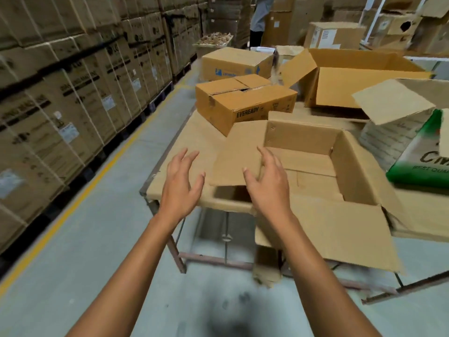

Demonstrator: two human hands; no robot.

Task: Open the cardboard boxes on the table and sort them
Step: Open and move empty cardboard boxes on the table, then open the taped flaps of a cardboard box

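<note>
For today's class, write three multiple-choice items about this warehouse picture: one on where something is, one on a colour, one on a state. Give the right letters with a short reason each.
1. Where is the box printed EVEREADY?
A. On the table, beyond the open box
B. On the floor under the table
C. In the person's hands

2. What colour is the line painted on the floor?
A. Blue
B. Yellow
C. White

3. What state is the nearest box in?
A. Taped shut
B. Crushed flat
C. Open, flaps spread, nothing visible inside

Answers:
1 A: it sits on the table behind the open box.
2 B: the stripe beside the stacked cartons is yellow.
3 C: its flaps fold outward and only the bare bottom shows; the right hand is at its left flap, the left hand open beside it.
</note>
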